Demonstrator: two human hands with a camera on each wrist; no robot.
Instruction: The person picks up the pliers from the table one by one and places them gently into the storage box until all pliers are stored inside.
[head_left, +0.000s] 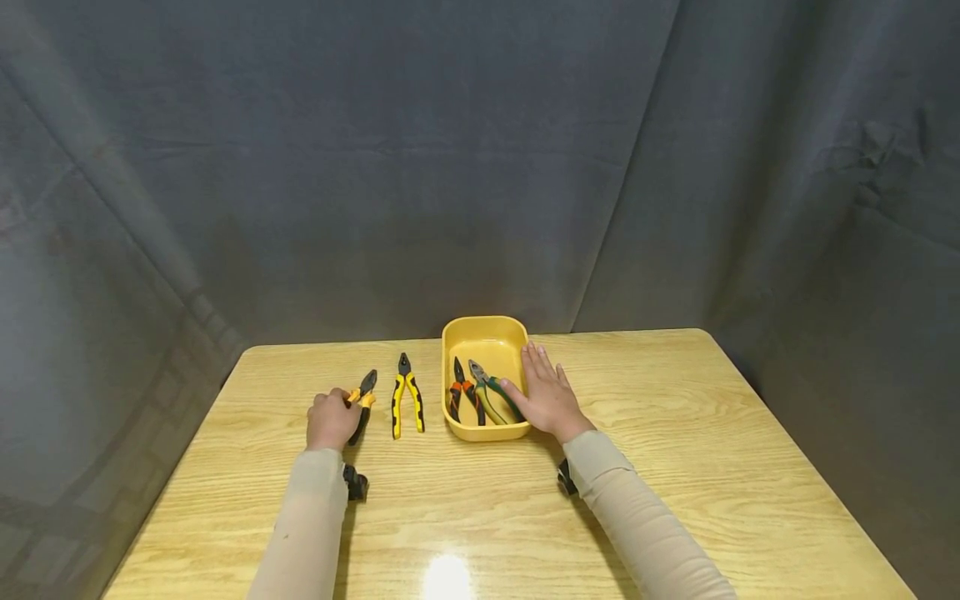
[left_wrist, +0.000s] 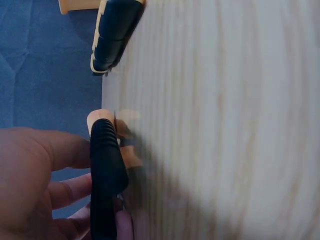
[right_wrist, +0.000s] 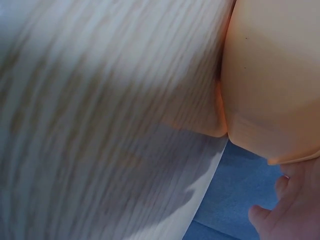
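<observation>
My left hand (head_left: 332, 421) grips combination pliers with orange and black handles (head_left: 365, 401) at the left of the table. The left wrist view shows the thumb and fingers (left_wrist: 70, 150) about a black handle (left_wrist: 107, 155), close to the tabletop. To their right lie yellow and black pliers (head_left: 407, 397), jaws pointing away. A yellow plastic bin (head_left: 485, 433) holds orange and black long-nose pliers (head_left: 467, 402) and green and yellow pliers (head_left: 491, 392). My right hand (head_left: 551, 400) rests on the bin's right rim with its fingers straight; in the right wrist view it touches the bin wall (right_wrist: 275, 85).
The light wooden table (head_left: 675, 467) has its far edge just behind the bin. Dark grey cloth (head_left: 420, 167) hangs behind the table and along both sides.
</observation>
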